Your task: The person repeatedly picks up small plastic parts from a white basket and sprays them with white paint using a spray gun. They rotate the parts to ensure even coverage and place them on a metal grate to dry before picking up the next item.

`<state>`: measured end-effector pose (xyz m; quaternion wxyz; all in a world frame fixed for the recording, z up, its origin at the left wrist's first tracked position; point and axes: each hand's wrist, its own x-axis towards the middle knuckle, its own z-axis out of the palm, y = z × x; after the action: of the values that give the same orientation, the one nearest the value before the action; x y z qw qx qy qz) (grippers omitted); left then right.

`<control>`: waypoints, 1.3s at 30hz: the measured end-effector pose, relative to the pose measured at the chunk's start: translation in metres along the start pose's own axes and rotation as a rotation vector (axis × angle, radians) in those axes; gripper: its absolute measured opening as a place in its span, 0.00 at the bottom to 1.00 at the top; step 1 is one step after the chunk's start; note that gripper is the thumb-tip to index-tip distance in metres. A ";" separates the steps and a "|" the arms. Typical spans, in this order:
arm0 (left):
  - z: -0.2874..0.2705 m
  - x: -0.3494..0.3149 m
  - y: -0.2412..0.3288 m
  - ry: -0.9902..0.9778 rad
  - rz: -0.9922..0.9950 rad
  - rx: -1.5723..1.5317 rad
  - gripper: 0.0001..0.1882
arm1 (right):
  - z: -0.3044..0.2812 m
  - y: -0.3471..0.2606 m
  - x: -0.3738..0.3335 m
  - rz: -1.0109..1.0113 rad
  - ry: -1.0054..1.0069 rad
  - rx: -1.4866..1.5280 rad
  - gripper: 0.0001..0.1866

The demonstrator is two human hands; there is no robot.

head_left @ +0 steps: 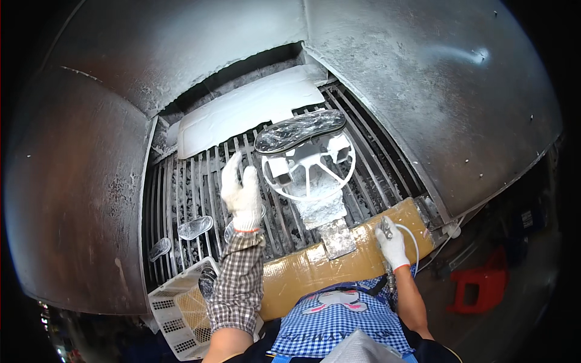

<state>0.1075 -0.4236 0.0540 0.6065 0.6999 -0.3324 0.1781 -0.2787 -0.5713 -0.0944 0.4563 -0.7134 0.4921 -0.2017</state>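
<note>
My left hand (pixel 242 192), in a white knit glove, is raised over the grate with thumb and fingers apart. It holds nothing and is left of a white spoked wheel stand (pixel 308 181). Across the top of the stand lies a dark, glossy, shoe-sole-shaped piece (pixel 301 131), streaked with white. In a white glove too, my right hand (pixel 393 247) is closed round a small metal spray gun (pixel 386 225) at the right, above the taped cardboard. Its fingers are partly hidden. A thin white hose (pixel 414 238) curves beside it.
Dusty metal walls (pixel 387 66) enclose a slatted grate (pixel 209 175). A white sheet (pixel 248 109) lies at the back. Smaller sole-shaped pieces (pixel 195 227) rest at left, near a white plastic basket (pixel 172 302). Brown taped cardboard (pixel 290 272) covers the front edge. A red plastic object (pixel 481 284) stands right.
</note>
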 end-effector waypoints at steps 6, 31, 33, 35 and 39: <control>0.002 -0.080 -0.005 -0.037 -1.014 -0.642 0.23 | -0.029 -0.148 -0.022 -0.193 -0.204 0.496 0.32; 0.027 -0.121 -0.001 -0.368 -1.058 -1.187 0.23 | 0.016 -0.255 -0.001 -0.546 -0.135 0.738 0.28; 0.027 -0.122 -0.001 -0.375 -1.066 -1.170 0.24 | 0.011 -0.253 -0.001 -0.481 -0.173 0.771 0.28; 0.027 -0.121 -0.001 -0.382 -1.073 -1.161 0.25 | 0.011 -0.250 0.001 -0.450 -0.164 0.788 0.29; 0.028 -0.121 0.002 -0.376 -1.084 -1.165 0.25 | 0.010 -0.242 0.005 -0.425 -0.128 0.788 0.29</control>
<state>0.0151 -0.4210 -0.0296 0.8089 0.3542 -0.0833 -0.4618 -0.1439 -0.5469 0.1057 0.6712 -0.5813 0.1913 -0.4183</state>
